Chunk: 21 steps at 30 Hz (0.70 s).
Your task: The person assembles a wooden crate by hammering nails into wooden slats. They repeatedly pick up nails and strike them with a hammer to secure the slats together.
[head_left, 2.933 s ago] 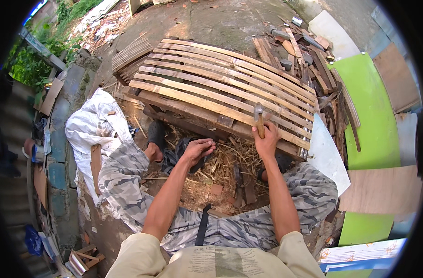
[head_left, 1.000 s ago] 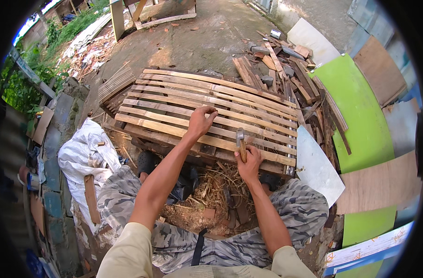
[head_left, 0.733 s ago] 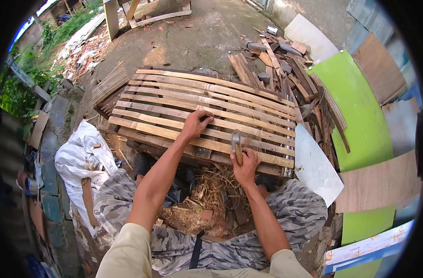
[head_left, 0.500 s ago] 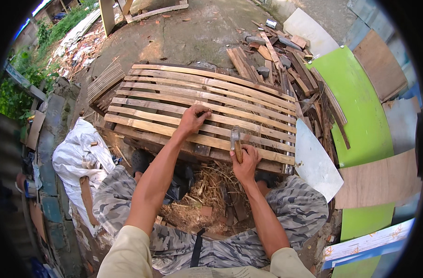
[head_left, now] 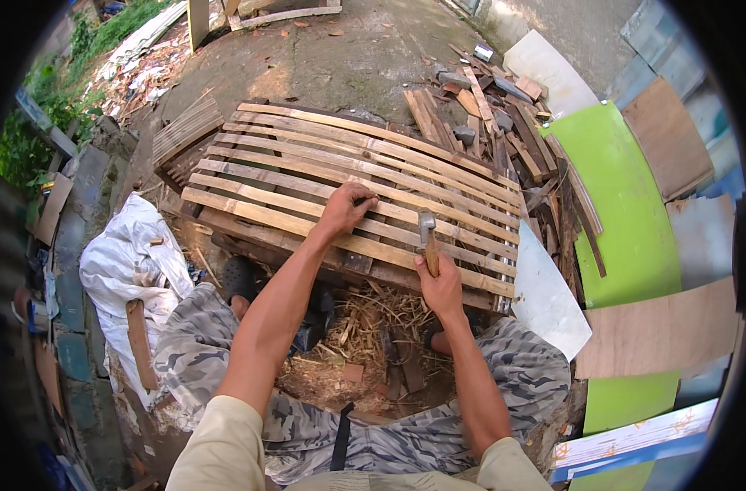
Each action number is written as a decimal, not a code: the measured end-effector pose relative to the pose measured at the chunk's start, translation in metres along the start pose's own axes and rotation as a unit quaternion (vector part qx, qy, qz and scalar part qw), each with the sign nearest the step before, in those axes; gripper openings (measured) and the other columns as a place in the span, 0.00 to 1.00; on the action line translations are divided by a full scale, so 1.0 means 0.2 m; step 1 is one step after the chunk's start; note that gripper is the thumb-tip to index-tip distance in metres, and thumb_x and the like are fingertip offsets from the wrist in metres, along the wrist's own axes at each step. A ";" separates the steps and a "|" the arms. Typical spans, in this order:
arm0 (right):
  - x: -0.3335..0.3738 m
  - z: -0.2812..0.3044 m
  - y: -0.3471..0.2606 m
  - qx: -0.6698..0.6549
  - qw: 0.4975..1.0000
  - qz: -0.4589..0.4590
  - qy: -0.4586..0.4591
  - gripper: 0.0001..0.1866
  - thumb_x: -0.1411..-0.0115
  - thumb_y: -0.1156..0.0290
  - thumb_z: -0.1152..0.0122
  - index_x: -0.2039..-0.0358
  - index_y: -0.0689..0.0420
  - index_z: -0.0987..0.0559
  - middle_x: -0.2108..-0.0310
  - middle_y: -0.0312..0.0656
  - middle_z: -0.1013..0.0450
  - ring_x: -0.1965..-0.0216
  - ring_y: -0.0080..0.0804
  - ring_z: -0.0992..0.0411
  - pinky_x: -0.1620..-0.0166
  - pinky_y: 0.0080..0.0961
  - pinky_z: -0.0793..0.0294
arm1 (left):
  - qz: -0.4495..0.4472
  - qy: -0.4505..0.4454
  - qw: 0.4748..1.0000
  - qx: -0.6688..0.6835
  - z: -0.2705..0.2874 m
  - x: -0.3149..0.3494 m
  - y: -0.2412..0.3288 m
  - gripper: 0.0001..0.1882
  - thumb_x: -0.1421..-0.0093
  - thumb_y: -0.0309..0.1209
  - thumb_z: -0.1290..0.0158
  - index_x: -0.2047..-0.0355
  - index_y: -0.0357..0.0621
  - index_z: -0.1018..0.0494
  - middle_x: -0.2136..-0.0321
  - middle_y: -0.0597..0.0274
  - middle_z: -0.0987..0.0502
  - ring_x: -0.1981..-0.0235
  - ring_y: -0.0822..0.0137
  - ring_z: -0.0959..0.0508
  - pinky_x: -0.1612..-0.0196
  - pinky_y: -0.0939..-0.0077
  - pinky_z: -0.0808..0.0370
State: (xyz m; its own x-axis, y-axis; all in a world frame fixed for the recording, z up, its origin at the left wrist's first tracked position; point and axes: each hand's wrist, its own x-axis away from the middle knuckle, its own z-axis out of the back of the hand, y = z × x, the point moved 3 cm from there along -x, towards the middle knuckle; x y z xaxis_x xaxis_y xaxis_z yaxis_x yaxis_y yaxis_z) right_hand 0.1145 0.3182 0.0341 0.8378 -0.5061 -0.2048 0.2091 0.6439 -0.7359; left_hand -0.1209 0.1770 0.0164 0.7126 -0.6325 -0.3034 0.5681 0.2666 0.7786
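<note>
A slatted panel of bamboo or wood strips (head_left: 250, 210) lies across a low support in front of me, the strips running side to side with gaps between them. My left hand (head_left: 346, 209) rests over the middle strips, thumb and fingertips pinched together; anything held there is too small to make out. Just to its right, my right hand (head_left: 442, 288) is wrapped round the wooden handle of a hammer (head_left: 428, 233). The hammer's metal head points up and away from me, above the nearer strips and apart from my left hand.
Beyond the panel's right end lies a heap of scrap wood (head_left: 528, 139). A white sack (head_left: 136, 262) sits at left, near a small slatted crate (head_left: 185, 135). Green board (head_left: 626, 196) and pale sheets stand along the right. Shavings (head_left: 373, 319) cover the ground between my legs.
My right hand has shifted slightly right, and the hammer head now stands a little farther away from me. The left hand keeps its pinch at about the same spot on the strips.
</note>
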 end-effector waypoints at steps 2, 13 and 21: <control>-0.06 0.07 -0.11 -0.022 0.995 -0.082 -0.047 0.23 0.34 0.49 0.38 0.67 0.61 0.21 0.79 0.51 0.28 0.75 0.55 0.28 0.69 0.42 0.30 | -0.006 -0.003 1.000 -0.004 0.00 0.00 -0.01 0.11 0.39 0.34 0.37 0.62 0.39 0.17 0.62 0.53 0.17 0.55 0.54 0.20 0.48 0.64 0.25; -0.28 0.19 -0.34 -0.108 0.976 -0.117 -0.148 0.16 0.30 0.59 0.44 0.52 0.58 0.29 0.76 0.34 0.31 0.81 0.20 0.31 0.83 0.20 0.37 | -0.011 -0.002 1.000 -0.001 0.00 0.02 -0.01 0.10 0.39 0.33 0.37 0.62 0.39 0.17 0.64 0.52 0.17 0.58 0.54 0.19 0.52 0.65 0.24; -0.29 -0.01 -0.35 0.007 0.994 0.011 -0.111 0.17 0.28 0.59 0.48 0.51 0.62 0.27 0.73 0.62 0.26 0.71 0.66 0.27 0.65 0.53 0.31 | -0.026 0.015 1.000 -0.006 0.01 0.04 -0.04 0.12 0.40 0.34 0.36 0.59 0.40 0.16 0.64 0.52 0.16 0.61 0.54 0.18 0.56 0.66 0.23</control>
State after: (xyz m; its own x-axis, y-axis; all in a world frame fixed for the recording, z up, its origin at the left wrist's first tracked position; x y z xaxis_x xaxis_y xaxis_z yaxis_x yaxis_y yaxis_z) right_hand 0.0498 0.3001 0.0962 0.9325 -0.3539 -0.0716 0.1957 0.6621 -0.7234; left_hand -0.1212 0.1689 0.0093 0.6945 -0.6233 -0.3595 0.6093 0.2437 0.7546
